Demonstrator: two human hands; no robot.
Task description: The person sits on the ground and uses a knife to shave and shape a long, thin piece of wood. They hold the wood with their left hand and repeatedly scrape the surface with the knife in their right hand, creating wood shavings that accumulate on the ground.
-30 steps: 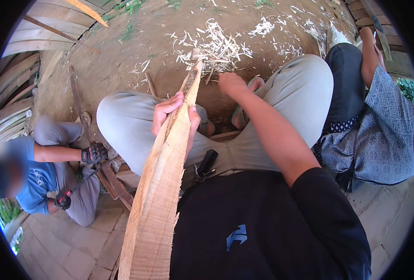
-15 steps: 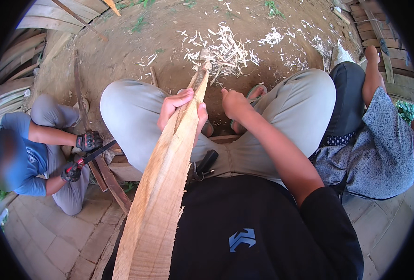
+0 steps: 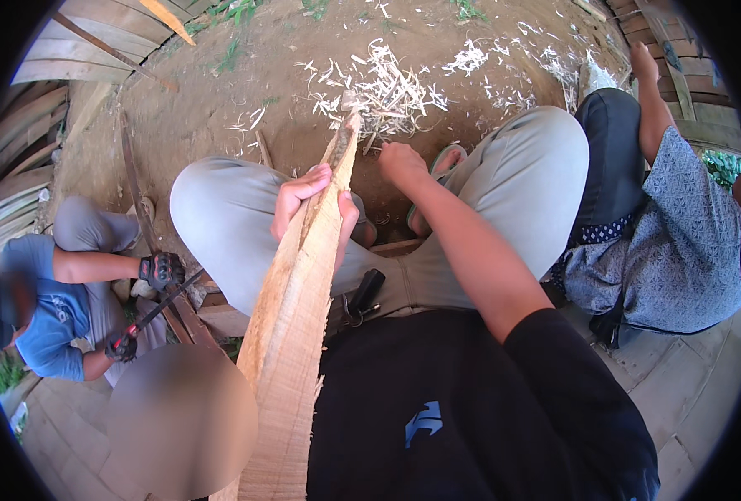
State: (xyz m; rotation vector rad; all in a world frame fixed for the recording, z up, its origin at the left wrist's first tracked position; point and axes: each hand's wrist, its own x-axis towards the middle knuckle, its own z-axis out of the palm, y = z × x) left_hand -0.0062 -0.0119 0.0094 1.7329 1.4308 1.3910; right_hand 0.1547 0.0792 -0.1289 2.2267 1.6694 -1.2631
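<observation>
A long, pale, rough-hewn piece of wood points away from my body, its narrow end over the ground and its wide end near my chest. Bark-like dark grain runs along its upper left edge. My left hand is wrapped around it near the narrow end, with fingers showing on both sides. Just right of that end, my right hand is closed in a fist, apart from the wood. What it grips, if anything, is hidden.
Curled wood shavings lie on the dirt ahead. At left, a co-worker's gloved hands hold a dark blade against a brown strip of wood. Another person in patterned cloth sits close on my right. A round blur covers the lower left.
The view has shifted slightly, and the wood and my hands appear a little further left. My grip looks the same. The co-worker's lower hand and blade have drawn back toward me.
</observation>
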